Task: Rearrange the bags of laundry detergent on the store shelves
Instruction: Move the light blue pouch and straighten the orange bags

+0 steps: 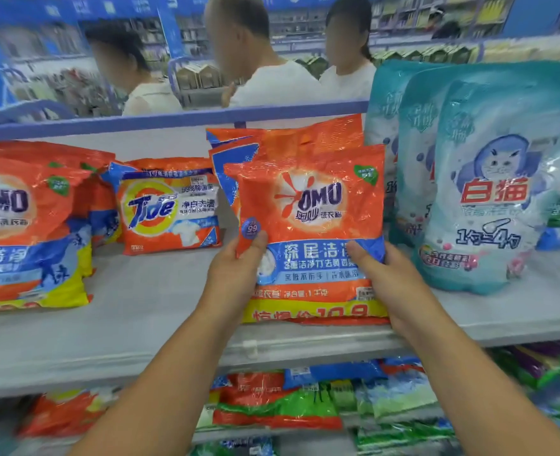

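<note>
An orange OMO detergent bag [311,205] stands upright at the front of the grey shelf [140,307], with more orange OMO bags [288,139] stacked behind it. My left hand [236,268] grips its lower left edge, thumb on the front. Its lower right edge is held by my right hand [384,274], thumb across the blue band. To the left a small Tide bag [170,205] leans back, and a large OMO bag [25,225] stands at the far left. Teal cat-logo bags [489,192] stand in a row on the right.
Bare shelf lies between the Tide bag and the held bag. A lower shelf [288,399] holds several mixed detergent bags. Three people [272,77] stand in the aisle behind the blue shelf rail [173,118].
</note>
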A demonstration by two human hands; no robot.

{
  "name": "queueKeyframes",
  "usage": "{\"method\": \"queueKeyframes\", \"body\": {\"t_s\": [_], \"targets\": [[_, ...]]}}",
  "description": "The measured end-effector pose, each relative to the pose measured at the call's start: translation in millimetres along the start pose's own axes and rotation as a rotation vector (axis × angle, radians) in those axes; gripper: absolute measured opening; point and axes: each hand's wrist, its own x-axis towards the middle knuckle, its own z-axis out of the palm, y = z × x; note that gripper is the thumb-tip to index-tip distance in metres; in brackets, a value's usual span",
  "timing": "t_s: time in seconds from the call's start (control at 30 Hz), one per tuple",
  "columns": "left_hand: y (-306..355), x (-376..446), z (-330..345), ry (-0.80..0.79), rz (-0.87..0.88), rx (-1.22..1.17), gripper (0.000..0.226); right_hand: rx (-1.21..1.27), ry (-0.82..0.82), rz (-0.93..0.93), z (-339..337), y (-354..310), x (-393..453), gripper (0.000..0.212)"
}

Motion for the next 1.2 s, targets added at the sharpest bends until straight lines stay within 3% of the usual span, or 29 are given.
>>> {"method": "queueKeyframes", "body": {"t_s": [0.17, 0.27, 0.37, 0.57, 0.93, 1.07, 1.2], "targets": [[9.6, -8.7, -12.2, 0.076, 0.031, -0.018, 0.021, 0.085, -0.025, -0.060, 17.9, -13.0, -10.8, 0.020], [21.2, -19.0, -38.5, 0.128, 0.029, -0.089, 0.030, 0.154, -0.078, -0.075, 47.2, -20.5, -20.2, 0.022], [32.7, -28.1, -77.1, 0.230, 0.091, -0.116, 0.033, 0.148, -0.155, -0.101, 88.6, -23.7, -26.6, 0.023], [51.6, -39.5, -176.8, 0.395, 0.198, -0.098, 0.019, 0.118, -0.257, -0.124, 194.3, -25.6, -39.4, 0.019], [72.4, -13.9, -383.2, 0.690, 0.381, 0.256, 0.028, 0.107, -0.268, -0.171, 406.5, 2.3, -64.7, 0.018], [55.9, 4.8, -417.4, 0.831, 0.399, 0.490, 0.028, -0.224, -0.197, -0.316, 444.5, 10.5, -65.2, 0.031], [49.7, 13.3, -428.6, 0.762, 0.296, 0.493, 0.034, -0.192, -0.141, -0.239, 446.5, 16.0, -63.4, 0.024]]}}
